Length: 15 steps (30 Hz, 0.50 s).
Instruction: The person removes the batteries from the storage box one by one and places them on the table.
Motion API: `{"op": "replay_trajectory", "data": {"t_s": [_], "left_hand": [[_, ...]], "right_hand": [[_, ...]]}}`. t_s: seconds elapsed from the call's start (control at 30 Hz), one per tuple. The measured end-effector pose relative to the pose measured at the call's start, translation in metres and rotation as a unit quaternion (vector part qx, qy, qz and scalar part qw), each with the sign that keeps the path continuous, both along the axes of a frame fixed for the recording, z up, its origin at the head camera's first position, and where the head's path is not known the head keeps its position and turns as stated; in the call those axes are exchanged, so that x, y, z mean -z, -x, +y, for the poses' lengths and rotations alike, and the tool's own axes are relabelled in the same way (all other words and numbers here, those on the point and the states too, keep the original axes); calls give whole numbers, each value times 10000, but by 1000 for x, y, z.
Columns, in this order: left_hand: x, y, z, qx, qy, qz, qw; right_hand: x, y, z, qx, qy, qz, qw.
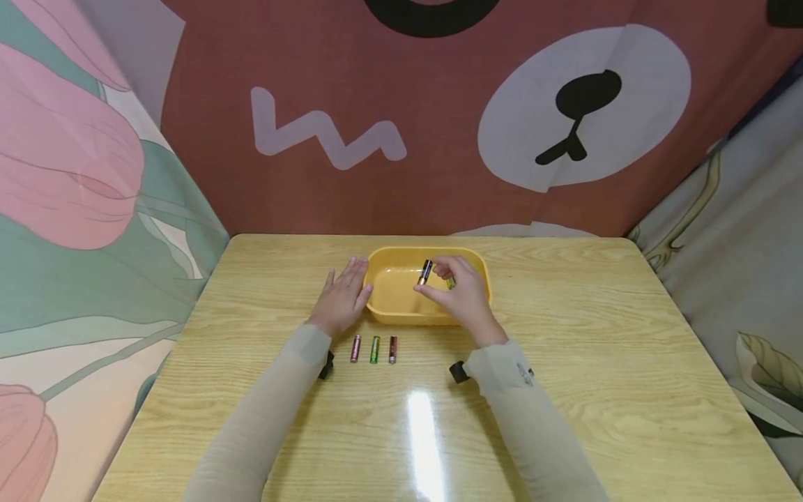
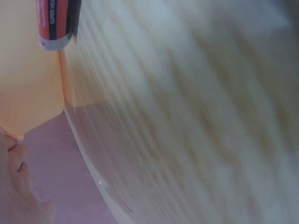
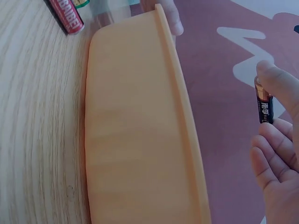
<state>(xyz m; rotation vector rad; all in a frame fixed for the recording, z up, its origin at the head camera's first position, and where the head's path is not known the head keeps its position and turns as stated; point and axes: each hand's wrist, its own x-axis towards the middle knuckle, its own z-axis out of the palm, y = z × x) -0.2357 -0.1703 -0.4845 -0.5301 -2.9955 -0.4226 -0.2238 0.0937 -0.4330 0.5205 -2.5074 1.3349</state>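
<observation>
My right hand [image 1: 463, 296] pinches a black battery with a copper-coloured end [image 1: 425, 272] between thumb and fingertips, above the yellow plastic basket [image 1: 428, 319]. In the right wrist view the battery [image 3: 265, 103] is gripped by its two ends. Beneath that hand, part of a green battery [image 1: 451, 282] shows inside the basket. My left hand [image 1: 341, 298] touches the basket's left end, its fingers extended. In front of the basket, a pinkish-red battery [image 1: 355, 348], a green battery [image 1: 374, 350] and a dark red battery [image 1: 392, 350] lie side by side, apart from both hands.
The basket stands near the back edge of a wood-grain table [image 1: 564, 418]. A reddish-brown cloth with a cartoon face [image 1: 439, 188] hangs behind it, with patterned cloths at both sides. Light glares off the tabletop in front of the batteries.
</observation>
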Motion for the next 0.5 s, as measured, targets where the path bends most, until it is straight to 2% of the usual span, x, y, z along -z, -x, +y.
{"op": "replay_trajectory", "data": {"t_s": [0.5], "left_hand": [[0,1,-2,29,-5,-19,10000]], "right_hand": [[2,-21,1,-66,207,304,9993]]}}
